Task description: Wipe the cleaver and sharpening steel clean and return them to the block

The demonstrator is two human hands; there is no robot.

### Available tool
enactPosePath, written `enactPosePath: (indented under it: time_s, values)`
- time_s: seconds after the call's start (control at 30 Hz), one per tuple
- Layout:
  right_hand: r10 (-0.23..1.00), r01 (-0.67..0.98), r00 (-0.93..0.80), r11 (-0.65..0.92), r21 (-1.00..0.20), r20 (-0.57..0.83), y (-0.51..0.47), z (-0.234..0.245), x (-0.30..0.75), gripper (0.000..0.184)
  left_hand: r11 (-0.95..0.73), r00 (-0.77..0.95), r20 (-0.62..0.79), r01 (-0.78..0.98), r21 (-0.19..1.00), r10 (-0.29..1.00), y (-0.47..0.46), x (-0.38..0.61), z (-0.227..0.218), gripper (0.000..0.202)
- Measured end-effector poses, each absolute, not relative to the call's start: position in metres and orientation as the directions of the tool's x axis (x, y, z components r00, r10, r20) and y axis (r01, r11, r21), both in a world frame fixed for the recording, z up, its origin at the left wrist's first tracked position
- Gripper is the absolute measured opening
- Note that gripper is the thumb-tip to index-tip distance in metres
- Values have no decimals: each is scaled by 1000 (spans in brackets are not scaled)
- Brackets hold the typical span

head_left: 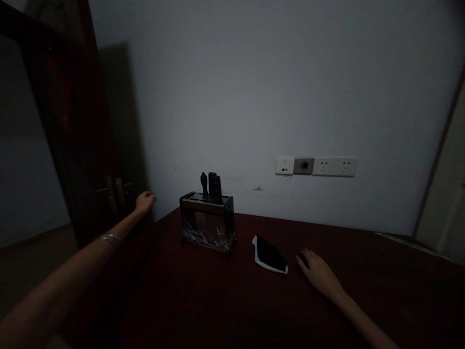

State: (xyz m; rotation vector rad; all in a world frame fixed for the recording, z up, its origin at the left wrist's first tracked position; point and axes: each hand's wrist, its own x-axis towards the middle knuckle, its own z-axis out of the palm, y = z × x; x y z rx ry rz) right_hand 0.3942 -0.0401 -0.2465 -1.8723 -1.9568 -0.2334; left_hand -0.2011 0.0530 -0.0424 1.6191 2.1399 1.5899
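Observation:
The room is dim. My left hand (pixel 144 202) is stretched out to the left, beyond the table's corner, close to the dark wooden door (pixel 78 126) and its handle (pixel 109 191); its fingers are curled and I cannot see anything in them. My right hand (pixel 317 270) lies flat on the dark red table (pixel 232 310), fingers apart, holding nothing. Just left of it lies a dark folded cloth with a white edge (pixel 269 255). Further left stands a clear knife block (pixel 208 222) with black handles sticking out of the top.
A pale wall runs behind the table, with a row of white sockets and a switch (pixel 316 166) above the tabletop. The door stands open at the left. A light door frame or panel (pixel 441 194) is at the far right.

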Motion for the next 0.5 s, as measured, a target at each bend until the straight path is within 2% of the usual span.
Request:
enactPosePath:
  time_s: [0.13, 0.23, 0.33, 0.4, 0.5]
  values:
    - [913, 982, -6, 81, -168, 407, -39, -248, 395, 54, -287, -358, 640, 673, 682, 680, 55, -169, 30, 32]
    - [914, 979, -8, 90, -184, 405, -38, -248, 396, 55, -421, -187, 666, 645, 638, 723, 50, -133, 58, 30]
    - [911, 973, -9, 104, -208, 412, -39, -247, 396, 54, -538, 140, 576, 581, 610, 805, 39, -99, 60, 37]
    - [909, 971, -7, 106, -216, 417, -40, -246, 395, 51, -520, 224, 491, 579, 628, 842, 32, -80, 52, 46]
    - [909, 974, -3, 97, -205, 416, -42, -244, 394, 50, -496, 248, 440, 581, 645, 863, 28, -61, 36, 57]
